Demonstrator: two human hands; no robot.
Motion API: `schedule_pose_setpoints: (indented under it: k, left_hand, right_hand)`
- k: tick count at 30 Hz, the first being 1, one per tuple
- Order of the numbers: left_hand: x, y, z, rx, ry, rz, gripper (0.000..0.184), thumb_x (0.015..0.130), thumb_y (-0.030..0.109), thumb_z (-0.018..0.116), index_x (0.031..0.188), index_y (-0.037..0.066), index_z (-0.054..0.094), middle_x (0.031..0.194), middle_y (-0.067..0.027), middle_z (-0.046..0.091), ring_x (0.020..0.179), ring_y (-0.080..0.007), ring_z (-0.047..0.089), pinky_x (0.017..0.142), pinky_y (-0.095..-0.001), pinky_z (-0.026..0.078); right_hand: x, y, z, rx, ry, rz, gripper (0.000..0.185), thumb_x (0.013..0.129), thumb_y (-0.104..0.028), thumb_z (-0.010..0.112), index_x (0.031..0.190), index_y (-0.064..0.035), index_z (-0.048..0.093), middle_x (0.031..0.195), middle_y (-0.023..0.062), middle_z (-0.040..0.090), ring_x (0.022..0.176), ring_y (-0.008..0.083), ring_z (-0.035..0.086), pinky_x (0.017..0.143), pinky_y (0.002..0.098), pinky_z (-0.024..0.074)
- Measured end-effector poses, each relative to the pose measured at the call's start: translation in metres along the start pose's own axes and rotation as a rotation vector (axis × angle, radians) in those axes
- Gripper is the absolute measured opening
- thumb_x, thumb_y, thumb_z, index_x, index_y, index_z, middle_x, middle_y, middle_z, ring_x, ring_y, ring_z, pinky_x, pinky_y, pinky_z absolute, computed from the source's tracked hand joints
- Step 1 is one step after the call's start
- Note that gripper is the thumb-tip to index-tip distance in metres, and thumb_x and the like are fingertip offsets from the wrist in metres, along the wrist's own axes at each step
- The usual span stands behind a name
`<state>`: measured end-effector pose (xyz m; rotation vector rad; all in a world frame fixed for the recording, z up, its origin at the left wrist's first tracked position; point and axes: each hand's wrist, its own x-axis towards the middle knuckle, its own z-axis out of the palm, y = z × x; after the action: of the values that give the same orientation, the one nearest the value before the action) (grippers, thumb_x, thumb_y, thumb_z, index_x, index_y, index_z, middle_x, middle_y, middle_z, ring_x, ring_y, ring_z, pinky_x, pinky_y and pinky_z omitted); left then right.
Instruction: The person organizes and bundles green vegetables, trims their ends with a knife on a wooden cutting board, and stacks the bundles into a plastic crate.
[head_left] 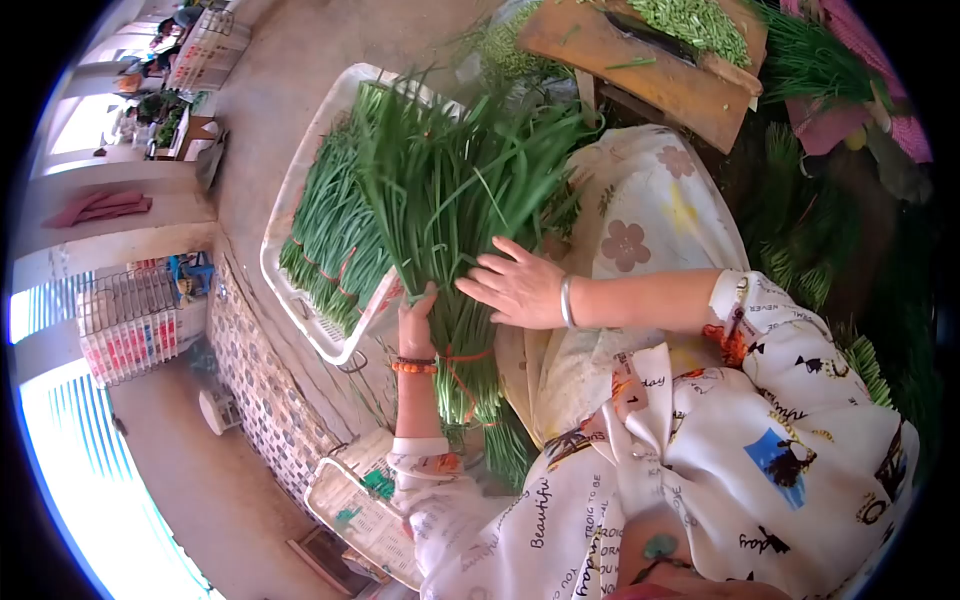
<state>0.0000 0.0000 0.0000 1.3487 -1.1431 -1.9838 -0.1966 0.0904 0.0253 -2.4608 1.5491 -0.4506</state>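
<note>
A big bundle of long green leaves (450,190) fans out at the top and is bound near its cut ends by a red tie (466,356). My left hand (417,312) is wrapped round the bundle's left side, just above the tie. Against the bundle's right side rests my right hand (518,285), palm toward the leaves and fingers spread. Behind and to the left, a white plastic basket (345,352) holds more green bundles (335,225) with red ties. The bundle partly covers the basket's right side.
A wooden board (570,45) with a knife (650,38) and chopped green pieces stands at the top right. Loose greens (820,70) lie on pink cloth beyond it. Another basket (340,500) is at the lower left. A flowered cloth (640,215) covers my lap.
</note>
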Motion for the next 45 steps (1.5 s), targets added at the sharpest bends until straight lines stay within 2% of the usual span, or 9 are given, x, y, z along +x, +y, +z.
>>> schedule_pose_setpoints:
  k: [3,11,16,25,31,36,39,43,45]
  left_hand:
    - [-0.014,0.002,0.000,-0.247,0.069,-0.066,0.032,0.083,0.010,0.043,0.113,-0.002,0.042,0.105,-0.0113,0.052,0.092,-0.0231,0.054,0.081,-0.0341,0.043]
    - [-0.006,-0.013,-0.006,-0.354,0.061,-0.087,0.035,0.082,0.018,0.048,0.111,0.000,0.044,0.103,-0.0113,0.054,0.090,-0.0229,0.055,0.080,-0.0347,0.044]
    - [-0.003,-0.012,0.001,-0.281,0.106,-0.067,0.040,0.080,0.025,0.053,0.110,0.000,0.047,0.102,-0.0125,0.055,0.090,-0.0250,0.055,0.080,-0.0377,0.045]
    - [-0.006,0.001,0.020,-0.190,0.134,-0.052,0.036,0.081,0.016,0.050,0.112,-0.001,0.043,0.101,-0.0098,0.054,0.087,-0.0197,0.055,0.077,-0.0308,0.044]
    - [-0.006,0.001,0.024,-0.091,0.127,-0.006,0.038,0.081,0.019,0.051,0.112,-0.001,0.044,0.101,-0.0099,0.054,0.086,-0.0195,0.055,0.077,-0.0315,0.044]
    - [-0.007,0.005,0.031,-0.050,0.140,0.044,0.039,0.081,0.022,0.052,0.112,0.000,0.044,0.100,-0.0105,0.055,0.085,-0.0200,0.056,0.075,-0.0330,0.046]
    - [-0.008,0.008,0.032,-0.073,0.149,0.006,0.034,0.081,0.016,0.050,0.110,-0.003,0.045,0.099,-0.0087,0.054,0.084,-0.0169,0.054,0.074,-0.0286,0.044]
    - [-0.006,0.006,0.030,-0.114,0.173,-0.005,0.034,0.082,0.015,0.048,0.110,-0.003,0.045,0.097,-0.0083,0.055,0.082,-0.0171,0.055,0.072,-0.0283,0.045]
    - [-0.005,0.007,0.029,-0.112,0.176,0.006,0.034,0.082,0.016,0.049,0.110,-0.003,0.045,0.097,-0.0085,0.055,0.082,-0.0174,0.055,0.072,-0.0288,0.045]
  right_hand:
    - [-0.017,-0.008,0.007,0.002,-0.140,-0.032,0.053,0.077,-0.036,0.051,0.122,-0.0115,0.038,0.121,0.0083,0.041,0.113,0.0223,0.035,0.098,0.0466,0.0188]
    - [-0.043,0.078,-0.023,0.040,0.321,0.413,0.039,0.076,-0.016,0.052,0.110,0.0025,0.045,0.120,0.0146,0.041,0.112,0.0262,0.037,0.092,0.0442,0.0280]
    - [-0.041,0.091,-0.054,0.591,0.462,0.381,0.020,0.079,-0.007,0.050,0.098,-0.0049,0.054,0.083,0.0104,0.059,0.072,0.0188,0.059,0.060,0.0258,0.0464]
    - [-0.011,0.067,-0.048,1.031,0.263,0.436,0.029,0.084,-0.013,0.048,0.112,-0.0055,0.043,0.072,0.0044,0.059,0.063,0.0090,0.057,0.057,0.0227,0.0461]
    - [0.016,0.065,-0.049,1.127,-0.010,0.614,0.026,0.084,-0.022,0.050,0.091,0.0021,0.045,0.060,0.0062,0.056,0.052,0.0109,0.055,0.047,0.0218,0.0450]
    - [0.015,0.069,-0.020,2.176,-0.060,0.766,0.018,0.085,-0.023,0.045,0.078,-0.0071,0.049,0.052,-0.0024,0.046,0.039,0.0048,0.039,0.037,0.0181,0.0316]
    - [0.000,0.065,-0.018,2.250,0.058,0.686,0.020,0.086,-0.022,0.042,0.072,-0.0073,0.047,0.052,0.0001,0.051,0.041,0.0089,0.046,0.036,0.0207,0.0330]
    - [-0.017,0.071,-0.038,1.058,0.016,0.720,0.032,0.088,-0.027,0.038,0.064,-0.0058,0.042,0.045,0.0009,0.044,0.035,0.0096,0.041,0.037,0.0246,0.0358]
    - [-0.028,0.080,-0.028,0.943,0.032,0.641,0.036,0.088,-0.032,0.038,0.062,-0.0063,0.040,0.045,0.0013,0.042,0.035,0.0090,0.042,0.035,0.0243,0.0345]
